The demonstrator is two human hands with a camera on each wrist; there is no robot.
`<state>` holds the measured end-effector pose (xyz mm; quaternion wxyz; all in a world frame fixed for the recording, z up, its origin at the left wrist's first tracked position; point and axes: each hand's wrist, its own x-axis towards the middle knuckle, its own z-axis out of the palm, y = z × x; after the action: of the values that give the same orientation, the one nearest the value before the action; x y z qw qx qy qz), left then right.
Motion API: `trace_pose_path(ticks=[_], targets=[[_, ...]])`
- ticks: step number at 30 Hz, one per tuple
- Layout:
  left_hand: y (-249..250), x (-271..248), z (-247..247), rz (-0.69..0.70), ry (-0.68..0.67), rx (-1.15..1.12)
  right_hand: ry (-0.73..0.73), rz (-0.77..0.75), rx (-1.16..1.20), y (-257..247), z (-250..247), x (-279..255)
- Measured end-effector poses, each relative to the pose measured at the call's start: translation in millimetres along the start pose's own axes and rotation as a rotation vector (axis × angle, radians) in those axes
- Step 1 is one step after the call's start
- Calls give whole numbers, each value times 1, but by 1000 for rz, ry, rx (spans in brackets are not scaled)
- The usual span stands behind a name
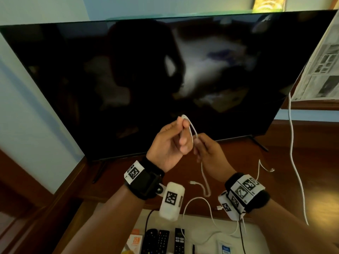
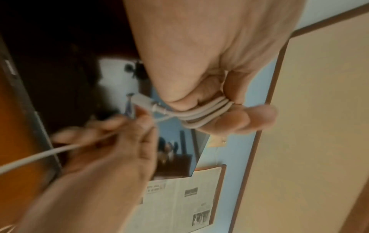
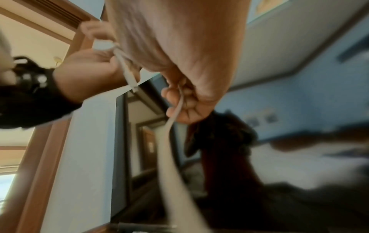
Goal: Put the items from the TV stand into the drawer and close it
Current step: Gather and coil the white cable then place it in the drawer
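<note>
Several loops of white cable already stacked between thumb and fingers of the left hand, raised in front of the dark TV, plug end poking out at about 10 o'clock from the coil in the left wrist view. Right hand just beside it at 3 o'clock, fingers curled round the loose run of the same cable, feeding it in. Free tail hanging down toward 6 o'clock, curling onto the wooden TV stand, connector lying there. Coiling only partly done, judging by the slack left.

Down at 6 o'clock, open drawer pulled out, not yet closed. Inside already: three dark remotes, an orange and white box, a white round charger with lead, a blue-labelled packet. Looks like the bulk of the job finished.

Left on the stand: a thin white lead at 4 o'clock from the hands. A long white cord hanging at the far right, 3 o'clock; part of the task or not, cannot tell. Still to come, by the look of it: finish the coil, drop it in, collect the remaining lead, push the drawer home.
</note>
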<state>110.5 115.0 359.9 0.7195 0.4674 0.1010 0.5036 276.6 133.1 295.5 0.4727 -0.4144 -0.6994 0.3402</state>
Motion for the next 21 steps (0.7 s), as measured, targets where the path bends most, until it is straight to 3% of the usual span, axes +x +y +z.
trace_pose_path(ticks=[2, 4, 6, 9, 11, 13, 18, 21], targets=[[5, 9, 3, 99, 68, 78, -116, 115, -59, 6, 4, -6], [9, 18, 0, 178, 146, 350, -208, 183, -108, 6, 3, -11], [8, 26, -9, 205, 206, 747, -247, 95, -163, 1, -3, -12], [1, 32, -25, 108, 133, 1405, -284, -65, -258, -17, -12, -9], [2, 30, -33, -74, 31, 1663, -242, -112, -259, -25, -19, -3], [4, 23, -37, -195, 35, 1581, -156, -128, -273, -30, -29, 4], [1, 4, -31, -282, 23, 951, 2, -134, -203, -29, -38, 11], [-4, -4, -17, -247, -17, 537, 99, -125, -101, -29, -31, 9]])
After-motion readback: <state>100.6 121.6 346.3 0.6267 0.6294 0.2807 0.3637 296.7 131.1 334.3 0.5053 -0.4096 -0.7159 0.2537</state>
